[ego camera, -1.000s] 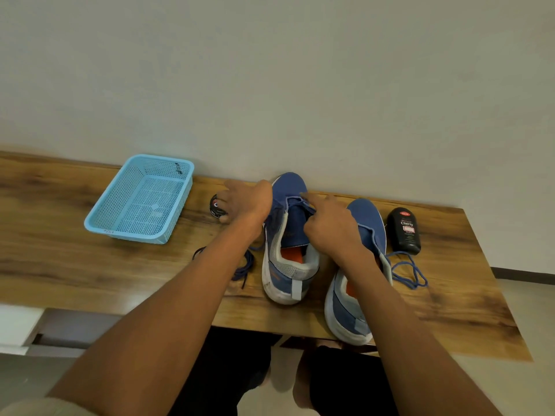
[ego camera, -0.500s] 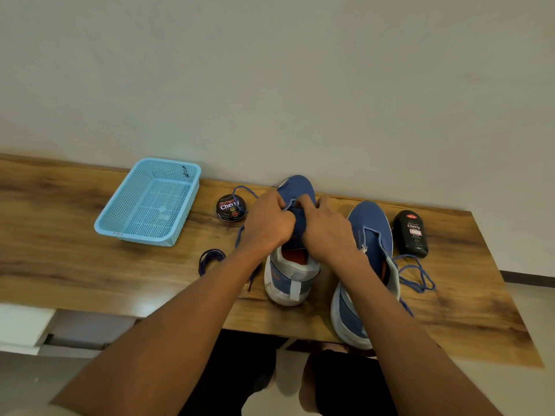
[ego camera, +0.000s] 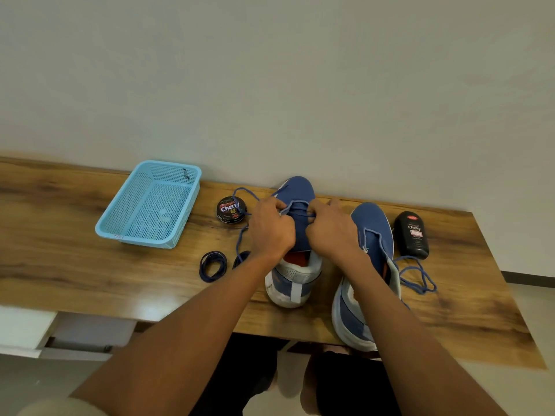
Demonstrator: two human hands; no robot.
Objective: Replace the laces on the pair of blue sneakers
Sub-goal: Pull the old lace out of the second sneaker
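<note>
Blue lace (ego camera: 295,205) was pinched by fingers of both the left hand (ego camera: 271,229) and right hand (ego camera: 330,232) over the left sneaker (ego camera: 295,241), just right of the polish tin (ego camera: 231,209). Advised: draw both ends evenly, keeping the sneaker steady on the table (ego camera: 75,265).

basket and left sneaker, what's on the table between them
In the head view, between the basket and the left sneaker sit a round polish tin, a coiled dark lace and the left hand.
</note>
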